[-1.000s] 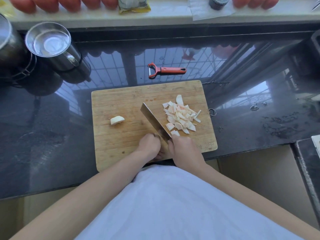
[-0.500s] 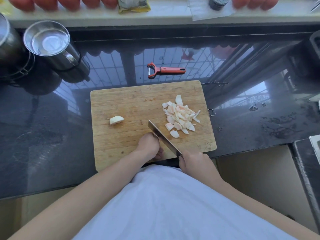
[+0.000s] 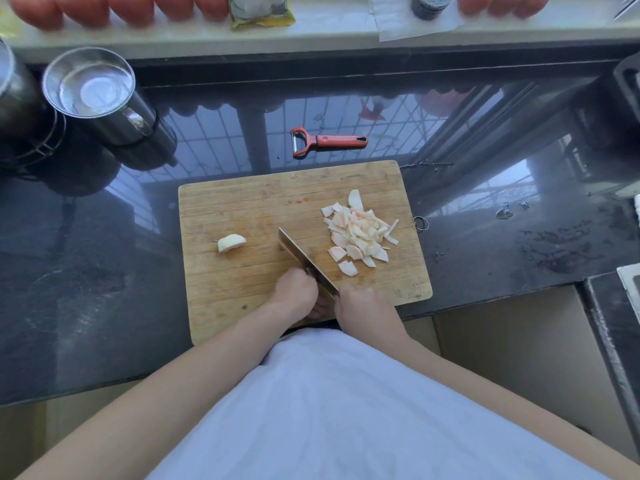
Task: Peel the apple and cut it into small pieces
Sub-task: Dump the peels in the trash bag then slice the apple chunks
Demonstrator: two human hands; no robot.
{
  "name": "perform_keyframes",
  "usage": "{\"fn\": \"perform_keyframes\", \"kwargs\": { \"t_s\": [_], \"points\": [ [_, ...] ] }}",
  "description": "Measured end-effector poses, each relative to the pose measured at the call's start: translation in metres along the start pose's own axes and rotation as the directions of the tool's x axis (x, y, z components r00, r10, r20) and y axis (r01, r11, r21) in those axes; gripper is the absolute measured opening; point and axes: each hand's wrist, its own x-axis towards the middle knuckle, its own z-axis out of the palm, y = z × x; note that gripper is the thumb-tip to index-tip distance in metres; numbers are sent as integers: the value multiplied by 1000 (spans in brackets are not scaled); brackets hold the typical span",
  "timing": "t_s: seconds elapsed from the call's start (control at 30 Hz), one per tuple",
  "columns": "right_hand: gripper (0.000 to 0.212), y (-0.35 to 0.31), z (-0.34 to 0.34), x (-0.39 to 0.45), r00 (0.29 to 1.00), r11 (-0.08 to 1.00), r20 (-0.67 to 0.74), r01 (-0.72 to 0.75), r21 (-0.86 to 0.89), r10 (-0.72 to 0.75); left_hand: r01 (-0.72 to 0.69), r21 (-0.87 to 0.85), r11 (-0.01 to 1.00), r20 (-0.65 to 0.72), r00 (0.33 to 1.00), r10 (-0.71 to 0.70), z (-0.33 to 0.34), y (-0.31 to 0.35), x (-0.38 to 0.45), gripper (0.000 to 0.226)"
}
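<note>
A wooden cutting board point(image 3: 242, 209) lies on the dark counter. A pile of small peeled apple pieces point(image 3: 358, 233) sits on its right half, and one peeled apple wedge point(image 3: 231, 242) lies alone on its left. My right hand point(image 3: 363, 303) grips the handle of a knife point(image 3: 301, 259) at the board's near edge, the blade pointing away and to the left. My left hand point(image 3: 296, 289) is curled against the blade's left side, holding down an apple piece almost wholly hidden under the fingers.
A red peeler point(image 3: 325, 142) lies on the counter behind the board. Steel cups point(image 3: 100, 98) stand at the back left. A sill with red fruit point(image 3: 114, 8) and packets runs along the back. The counter's near edge is just below the board.
The knife was drawn back towards me half a second ago and has come forward again beside my left hand. My left hand stayed in place.
</note>
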Motion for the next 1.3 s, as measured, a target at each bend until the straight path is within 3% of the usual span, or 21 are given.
{"fn": "perform_keyframes", "kwargs": {
  "t_s": [0.1, 0.23, 0.37, 0.47, 0.6, 0.8, 0.9, 0.97, 1.07, 1.1, 1.2, 1.3],
  "points": [
    [13, -10, -1, 13, 1000, 998, -23, 0, 64, 1, -3, 39, 999, -4, 1000, 3, -2, 0, 1, 35],
    [23, -3, -4, 18, 994, 976, -78, -55, 211, 73, -25, 46, 999, -7, 1000, 26, -3, 3, -5, 37],
    [27, 23, -15, 5, 983, 947, -116, -101, 306, 143, -15, -97, 995, 83, 996, 23, -11, -1, -4, 41],
    [28, 30, -20, -5, 992, 955, -77, -72, 287, 98, 32, -254, 967, 95, 995, -8, -33, -11, -8, 39],
    [28, 19, -10, -9, 1000, 979, 23, -7, 205, 2, 89, -410, 908, -10, 995, -102, -68, -37, -14, 28],
    [25, 22, -13, 11, 998, 971, -17, -51, 232, 57, 74, -584, 808, -112, 979, -171, -97, -60, -33, 16],
    [22, 37, -25, 24, 996, 991, -86, -18, 130, 30, 45, -574, 818, -118, 983, -137, -97, -53, -42, 14],
    [21, 48, -30, 27, 993, 997, -114, 35, 72, -27, 8, -553, 833, -142, 984, -104, -97, -42, -47, 14],
    [9, 57, -32, 21, 953, 950, -109, 260, -171, -281, -114, -468, 876, -241, 970, -3, -91, -19, -56, 17],
    [16, 61, -32, 18, 929, 913, -100, 322, -251, -355, -175, -381, 908, -313, 948, 51, -85, -8, -62, 18],
    [22, 78, -39, 17, 870, 893, -262, 343, -291, -419, -351, -59, 934, -484, 829, 281, -54, 26, -81, 23],
    [16, 96, -47, 22, 791, 903, -444, 323, -283, -422, -368, 351, 861, -516, 691, 506, -19, 46, -86, 22]
  ]
}}
